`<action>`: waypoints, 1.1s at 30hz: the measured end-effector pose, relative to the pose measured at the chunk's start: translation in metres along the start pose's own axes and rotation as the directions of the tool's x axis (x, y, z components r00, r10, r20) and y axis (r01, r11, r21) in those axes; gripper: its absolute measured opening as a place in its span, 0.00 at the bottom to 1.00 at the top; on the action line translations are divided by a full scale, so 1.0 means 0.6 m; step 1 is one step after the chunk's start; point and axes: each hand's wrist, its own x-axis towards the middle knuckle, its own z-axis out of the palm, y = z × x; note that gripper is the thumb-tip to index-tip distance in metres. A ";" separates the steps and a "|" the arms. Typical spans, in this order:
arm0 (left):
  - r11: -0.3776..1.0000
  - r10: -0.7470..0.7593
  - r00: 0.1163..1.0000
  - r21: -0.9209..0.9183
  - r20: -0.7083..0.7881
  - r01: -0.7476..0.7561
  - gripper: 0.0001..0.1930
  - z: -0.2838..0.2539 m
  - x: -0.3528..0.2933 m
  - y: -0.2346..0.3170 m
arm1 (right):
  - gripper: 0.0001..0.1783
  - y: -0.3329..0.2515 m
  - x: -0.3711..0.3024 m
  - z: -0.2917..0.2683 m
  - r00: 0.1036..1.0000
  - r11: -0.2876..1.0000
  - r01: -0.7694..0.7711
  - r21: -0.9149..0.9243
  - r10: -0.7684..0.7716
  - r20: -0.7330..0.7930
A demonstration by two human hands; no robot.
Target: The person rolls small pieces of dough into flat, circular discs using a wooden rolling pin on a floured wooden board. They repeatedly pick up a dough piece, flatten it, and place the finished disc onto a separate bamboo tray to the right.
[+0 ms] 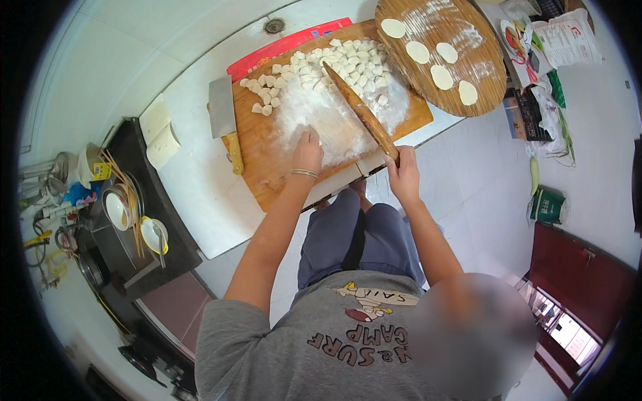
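My right hand [404, 175] is closed round the near end of a wooden rolling pin [361, 110]. The pin slants away to the left across a floured wooden board [257, 160], its far end reaching the heap of small dough pieces [358, 63]. My left hand [308, 155], a bracelet at its wrist, is low over the board's near part. Its fingers are curled down at the edge of the flour, and what they hold, if anything, is hidden. A cleaver [223, 110] with a yellowish handle lies along the board's left edge.
Right of the board, a round wooden board [491, 80] carries several flat dough rounds [418, 52]. A red sheet [267, 53] shows behind the cutting board. Bowls [155, 235] and chopsticks [127, 180] stand on the dark counter at left. Bags and vegetables [535, 40] lie at far right.
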 end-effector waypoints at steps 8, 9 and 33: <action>0.996 0.076 0.993 -0.058 0.094 -0.071 0.20 -0.003 -0.005 -0.031 | 0.15 0.003 -0.012 0.008 0.999 0.999 -0.049 -0.010 0.049 0.001; 0.993 0.101 0.992 -0.077 0.079 -0.095 0.20 -0.009 -0.003 -0.030 | 0.15 0.001 -0.011 0.009 0.998 0.998 -0.057 -0.008 0.057 0.010; 0.999 0.037 0.991 -0.010 0.129 -0.036 0.27 0.010 0.004 -0.027 | 0.16 -0.020 0.003 0.037 0.999 0.999 -0.006 -0.046 0.008 0.035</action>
